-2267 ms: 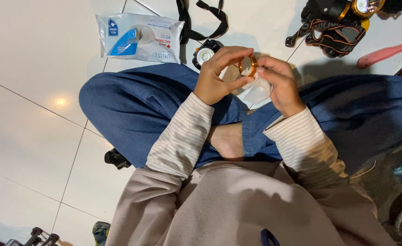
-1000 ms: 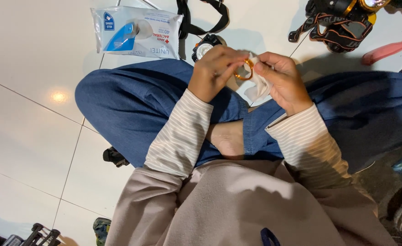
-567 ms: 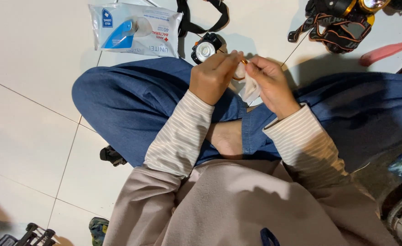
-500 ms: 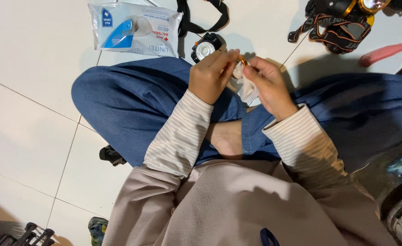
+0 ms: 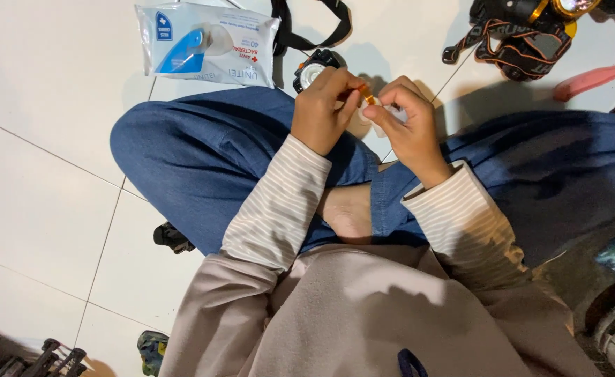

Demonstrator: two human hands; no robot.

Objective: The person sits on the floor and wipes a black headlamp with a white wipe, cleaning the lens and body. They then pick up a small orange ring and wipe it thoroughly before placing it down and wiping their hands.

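Orange ring (image 5: pixel 367 98) pinched between both hands' fingers (image 5: pixel 349 105)

I see my left hand (image 5: pixel 325 108) and right hand (image 5: pixel 408 129) meeting above my crossed legs (image 5: pixel 210 160), the fingers (image 5: pixel 353 91) of both pinching a small part (image 5: pixel 367 100) between them, with a wipe (image 5: pixel 391 115) under the right fingers. Just beyond the left fingers a small headlamp (image 5: pixel 311 70) lies on the floor (image 5: pixel 49 105), its strap (image 5: pixel 307 24) running farther out. Well to the left of the fingers, and beyond them, lies a packet of wipes (image 5: pixel 206 42). Beyond and to the right of the fingers sits a second headlamp (image 5: pixel 523 31) with its straps. My bare foot (image 5: pixel 349 209) lies nearer to me than the fingers, between my forearms.
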